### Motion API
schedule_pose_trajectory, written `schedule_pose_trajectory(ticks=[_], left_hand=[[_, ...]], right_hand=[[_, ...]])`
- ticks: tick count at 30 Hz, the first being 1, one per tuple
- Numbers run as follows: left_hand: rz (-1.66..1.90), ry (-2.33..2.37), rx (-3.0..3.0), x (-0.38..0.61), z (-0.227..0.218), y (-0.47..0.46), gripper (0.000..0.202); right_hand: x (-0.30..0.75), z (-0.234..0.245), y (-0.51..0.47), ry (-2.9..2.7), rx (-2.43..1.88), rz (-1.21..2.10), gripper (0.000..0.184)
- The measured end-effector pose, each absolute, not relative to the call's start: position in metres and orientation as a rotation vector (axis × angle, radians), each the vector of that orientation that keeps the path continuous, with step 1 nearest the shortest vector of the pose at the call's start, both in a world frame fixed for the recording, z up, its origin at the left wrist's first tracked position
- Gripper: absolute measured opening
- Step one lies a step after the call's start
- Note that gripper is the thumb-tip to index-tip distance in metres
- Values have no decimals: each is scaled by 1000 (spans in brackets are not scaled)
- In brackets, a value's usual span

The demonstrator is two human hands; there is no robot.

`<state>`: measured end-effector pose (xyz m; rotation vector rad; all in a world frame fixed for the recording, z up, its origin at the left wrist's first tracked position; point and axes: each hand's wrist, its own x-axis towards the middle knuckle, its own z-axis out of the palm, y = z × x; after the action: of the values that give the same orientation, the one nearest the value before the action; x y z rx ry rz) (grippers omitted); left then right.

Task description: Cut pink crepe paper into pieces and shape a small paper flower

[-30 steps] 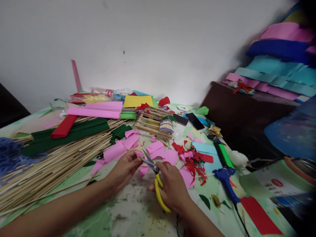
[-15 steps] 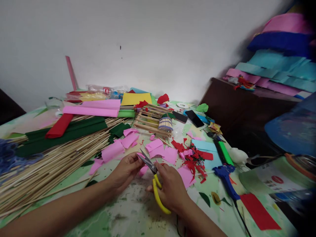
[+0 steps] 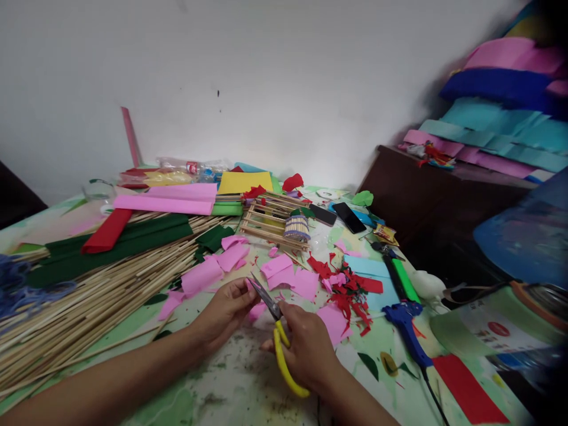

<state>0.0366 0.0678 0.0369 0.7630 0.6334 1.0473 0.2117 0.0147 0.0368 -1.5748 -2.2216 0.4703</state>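
Observation:
My right hand (image 3: 306,343) grips a pair of scissors (image 3: 279,338) with yellow handles, its metal blades pointing up and left. Between the thumb and fingers of my left hand (image 3: 231,310) is a small piece of pink paper (image 3: 250,285), mostly hidden by the fingers. The blade tips lie right at that piece. Pink paper pieces (image 3: 277,271) are scattered just beyond both hands. A heap of red paper scraps (image 3: 350,293) lies to the right of them.
Many thin bamboo sticks (image 3: 110,296) spread across the left, under dark green paper (image 3: 146,234). A small stick frame (image 3: 275,220) stands at centre back. On the right are a blue glue gun (image 3: 407,328), a phone (image 3: 348,218) and a large jar (image 3: 492,319).
The scissors and both hands have shifted only slightly, with the blades still at the pink piece. The view has tilted up a little.

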Motion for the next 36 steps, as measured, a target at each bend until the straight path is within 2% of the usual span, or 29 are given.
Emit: schedule_pose_trajectory(ticks=[6, 17, 32, 36], left_hand=[[1098, 718, 817, 30, 35, 75, 15], [1082, 716, 797, 29, 38, 78, 15], [1062, 752, 949, 30, 35, 75, 19], [1059, 765, 955, 31, 36, 75, 16]], right_hand=[[213, 36, 16, -2241, -1615, 455, 38], [218, 38, 21, -2245, -1623, 400, 56], [216, 39, 18, -2265, -1597, 453, 61], [215, 40, 17, -2265, -1603, 457, 57]])
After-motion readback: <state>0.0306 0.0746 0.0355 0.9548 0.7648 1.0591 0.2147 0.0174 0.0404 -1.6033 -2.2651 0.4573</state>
